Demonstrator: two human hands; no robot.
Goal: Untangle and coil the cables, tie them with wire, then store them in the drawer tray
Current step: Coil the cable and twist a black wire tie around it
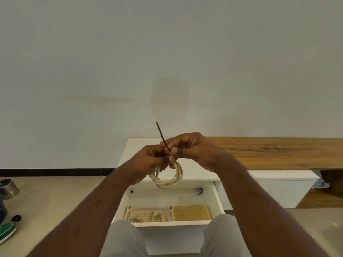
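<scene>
Both forearms reach forward from the bottom corners and meet in the middle above the open drawer. The left hand comes in from the lower left with its fingers curled tightly around the top of a coiled white cable, whose loops hang below the fist; a plug end sticks out at the coil's left side. Touching it on the right, the right hand is closed too, thumb and fingers pinching a thin dark wire tie that rises up and to the left out of the grip, its tip free against the wall.

Under the hands, the white drawer holds two trays side by side at its near end: a perforated tray on the left with two coiled cables already lying in it, and a yellow tray just to its right. Grey trouser knees show at the bottom edge.

On the beige floor at far left stand a metal tin and a green object. To the right, a wooden shelf top runs along the plain pale wall over a white cabinet.
</scene>
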